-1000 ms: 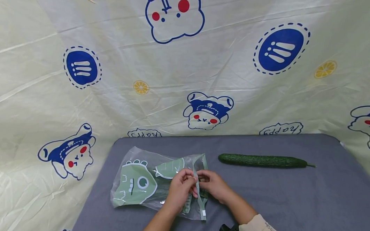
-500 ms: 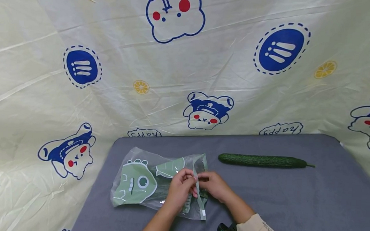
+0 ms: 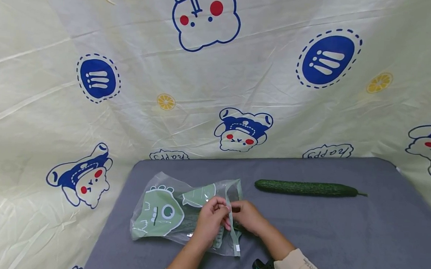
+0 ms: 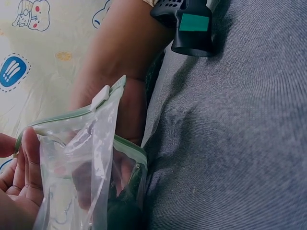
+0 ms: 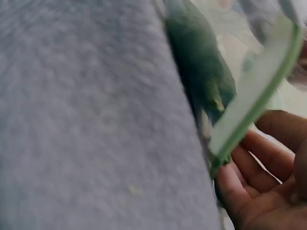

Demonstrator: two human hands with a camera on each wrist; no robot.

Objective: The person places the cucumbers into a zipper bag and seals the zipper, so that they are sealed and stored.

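A clear zip bag (image 3: 192,226) with green monster prints and a white slider lies on its side, its mouth facing right. My left hand (image 3: 212,219) pinches the upper lip of that mouth between thumb and fingers. Fingers of my right hand (image 3: 249,217) are curled at the mouth's green-edged lip, gripping it; its fingertips are partly hidden behind the strip. In the right wrist view, a dark green cucumber (image 5: 199,57) shows inside the bag, stem end toward the right hand. Another cucumber (image 3: 305,188) lies on the table behind the right hand.
The grey cloth-covered table (image 3: 323,237) extends right of the bag. A black wrist device (image 3: 262,268) sits by the right sleeve. Behind the table hangs a printed pale curtain (image 3: 203,81).
The right hand and forearm have shifted slightly at the bag's mouth. The left hand keeps its hold on the lip, and the loose cucumber stays in place.
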